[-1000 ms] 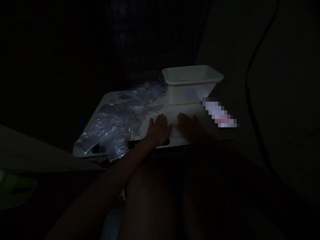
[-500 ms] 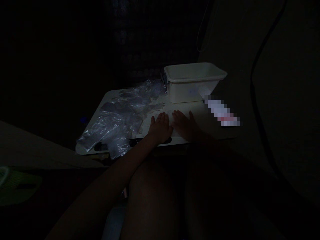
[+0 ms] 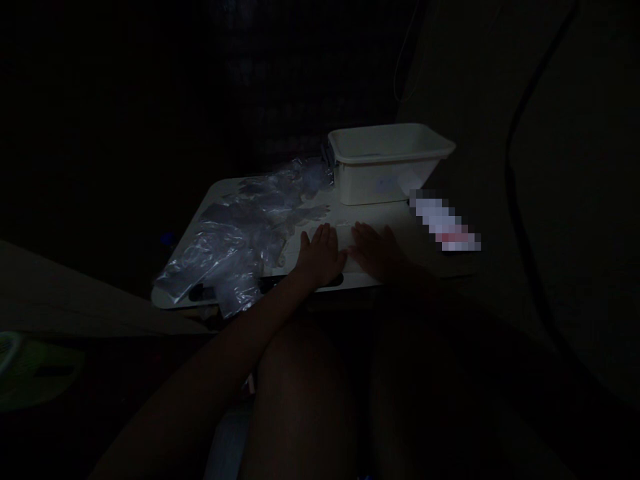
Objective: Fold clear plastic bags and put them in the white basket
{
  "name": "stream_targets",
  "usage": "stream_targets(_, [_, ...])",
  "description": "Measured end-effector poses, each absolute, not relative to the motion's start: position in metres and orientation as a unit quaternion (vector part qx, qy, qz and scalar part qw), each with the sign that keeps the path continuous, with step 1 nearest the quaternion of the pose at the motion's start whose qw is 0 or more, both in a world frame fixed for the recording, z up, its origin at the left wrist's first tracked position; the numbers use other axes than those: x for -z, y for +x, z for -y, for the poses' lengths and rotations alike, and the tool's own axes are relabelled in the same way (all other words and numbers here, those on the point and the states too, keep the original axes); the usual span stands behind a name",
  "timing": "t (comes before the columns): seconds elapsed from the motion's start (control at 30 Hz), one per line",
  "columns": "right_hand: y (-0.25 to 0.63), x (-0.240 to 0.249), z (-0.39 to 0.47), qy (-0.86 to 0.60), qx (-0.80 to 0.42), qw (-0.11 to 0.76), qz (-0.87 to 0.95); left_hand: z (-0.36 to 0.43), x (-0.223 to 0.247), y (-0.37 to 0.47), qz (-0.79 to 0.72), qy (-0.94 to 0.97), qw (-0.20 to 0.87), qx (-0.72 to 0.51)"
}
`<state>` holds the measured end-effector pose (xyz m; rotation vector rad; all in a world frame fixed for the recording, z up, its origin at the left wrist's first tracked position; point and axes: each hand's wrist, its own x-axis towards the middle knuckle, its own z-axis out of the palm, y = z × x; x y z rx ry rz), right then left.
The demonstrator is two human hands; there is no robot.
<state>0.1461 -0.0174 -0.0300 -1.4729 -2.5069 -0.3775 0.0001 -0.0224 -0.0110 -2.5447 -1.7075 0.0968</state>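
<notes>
My left hand [image 3: 321,257] lies flat, palm down, near the front edge of a small white table [image 3: 360,283], its fingers stretched out. To the right of it, my right hand [image 3: 376,252] also rests flat with spread fingers, dim in the shadow. A faint sheet of something clear seems to lie by the fingertips; the dark hides what it is. Left of my left hand spreads a pile of thin, clear crinkled plastic [image 3: 240,233]. Some pieces have finger-like ends, like disposable gloves.
A white plastic tub [image 3: 373,183] stands at the table's back right. In front of it lies a blurred-out, bright flat object [image 3: 445,223]. A dark cable [image 3: 511,167] hangs at the right. Something green [image 3: 45,373] sits low at the left. The room is very dark.
My right hand has slid slightly to the right, widening the space between the hands. My left hand, the plastic pile and the tub stay in place.
</notes>
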Motion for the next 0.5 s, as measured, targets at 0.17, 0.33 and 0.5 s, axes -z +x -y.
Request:
stream_targets(0.17, [0.1456,0.0327,0.0167,-0.508,0.139,0.107,0.843,0.0213,0.0117,0.0001,0.556,-0.830,0.035,-0.032])
stream_targets(0.33, [0.1458,0.0334,0.0176,-0.521,0.150,0.110,0.833,0.0212,0.0126,-0.0005,0.555,-0.831,0.035,-0.025])
stream_targets(0.5, [0.1467,0.0345,0.0176,-0.514,0.151,0.114,0.837,0.0219,0.0116,-0.0004,0.557,-0.829,0.033,-0.032])
